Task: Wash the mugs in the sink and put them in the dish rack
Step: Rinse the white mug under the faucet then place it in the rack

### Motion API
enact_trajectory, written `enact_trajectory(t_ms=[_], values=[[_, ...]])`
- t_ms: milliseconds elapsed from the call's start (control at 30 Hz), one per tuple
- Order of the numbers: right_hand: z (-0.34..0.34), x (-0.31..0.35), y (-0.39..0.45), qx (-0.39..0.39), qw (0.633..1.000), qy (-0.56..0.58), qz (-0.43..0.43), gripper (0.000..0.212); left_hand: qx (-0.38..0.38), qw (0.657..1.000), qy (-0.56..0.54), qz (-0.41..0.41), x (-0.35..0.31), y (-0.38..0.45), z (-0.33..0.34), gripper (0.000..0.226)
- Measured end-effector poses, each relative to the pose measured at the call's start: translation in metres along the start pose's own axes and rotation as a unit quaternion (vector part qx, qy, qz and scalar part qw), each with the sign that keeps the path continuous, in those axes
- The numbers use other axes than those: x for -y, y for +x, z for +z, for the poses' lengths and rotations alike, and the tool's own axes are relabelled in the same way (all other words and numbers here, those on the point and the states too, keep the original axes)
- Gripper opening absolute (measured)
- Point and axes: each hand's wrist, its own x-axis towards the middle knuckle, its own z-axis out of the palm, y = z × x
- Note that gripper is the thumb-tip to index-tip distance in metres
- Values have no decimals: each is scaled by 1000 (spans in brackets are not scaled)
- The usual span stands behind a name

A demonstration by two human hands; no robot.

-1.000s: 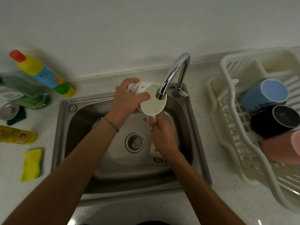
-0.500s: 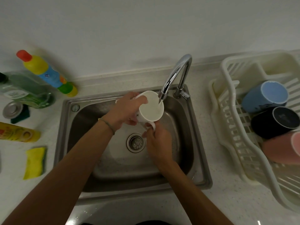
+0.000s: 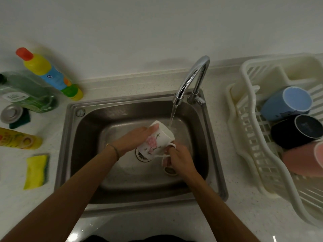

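Our right hand curls its fingers through the handle of the white floral mug and grips it, while our left hand lies along the mug's side with fingers fairly straight, pressing and steadying it. We hold the mug tilted on its side, low inside the sink, just above the drain. The stream from the faucet lands at the mug's far end, near the rim.

We judge the mug to be ceramic: stiff, moderately heavy for its size, and breakable if it knocks the steel basin or the spout. Wet, its glazed wall will be slick, so the flat left palm alone would not carry it safely. The handle is the sure place to hold, since hooked fingers cannot slide off it; a second hand cupping the body helps when we turn it under the water.

A second mug lies in the basin beneath our right hand, mostly hidden, and we must not bump it with the mug we hold. Three mugs already lie in the dish rack to the right: a blue mug, a black mug and a pink mug.
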Motion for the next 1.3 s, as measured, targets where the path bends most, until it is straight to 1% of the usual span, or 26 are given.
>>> enact_trajectory(t_ms=[33,100,167,233,267,333,400,467,567,667,767,833,900,933,1000,1067,1133,1167,1233,1300], values=[[0,-2,0,13,1000,10,13,26,-9,1000,-6,-3,9,3,1,62],[-1,-6,0,42,998,25,40,25,-17,999,-28,-12,25,8,2,62],[0,-10,0,78,995,36,51,27,-12,998,-56,-28,33,9,3,53],[0,-13,0,107,991,45,60,29,1,998,-54,-38,37,9,3,39],[0,-15,0,115,990,49,67,29,11,998,-48,-40,39,9,2,38],[1,-17,0,125,987,63,79,28,23,998,-41,-42,44,8,0,42],[2,-19,0,138,983,86,89,26,19,998,-43,-48,50,5,0,52],[3,-20,1,150,978,105,97,25,2,998,-54,-45,53,1,1,60],[7,-21,2,162,975,116,100,25,-35,998,-48,-32,54,-4,0,62],[12,-20,4,168,971,128,111,24,-63,998,-21,-20,52,-11,-2,63],[17,-17,5,182,969,114,123,24,-92,995,20,-13,44,-20,-5,64],[19,-17,4,193,969,88,124,26,-112,990,90,-3,40,-26,-5,69],[20,-17,3,199,970,70,121,26,-128,979,159,8,36,-28,-5,80],[20,-16,2,198,970,70,120,26,-130,976,173,13,35,-28,-4,85],[16,-14,-1,184,972,88,120,26,-121,978,167,25,33,-25,-4,90],[9,-13,-3,165,975,96,116,25,-96,984,147,33,28,-20,-4,91],[1,-15,-3,133,980,95,110,25,-66,992,103,41,25,-12,-4,90],[-2,-16,-1,110,983,94,112,25,-57,995,73,44,24,-6,-3,82],[-9,-16,1,47,987,107,111,23,-37,998,5,42,22,5,2,58],[-15,-13,5,-23,992,99,79,22,-23,996,-76,47,18,17,11,49]])
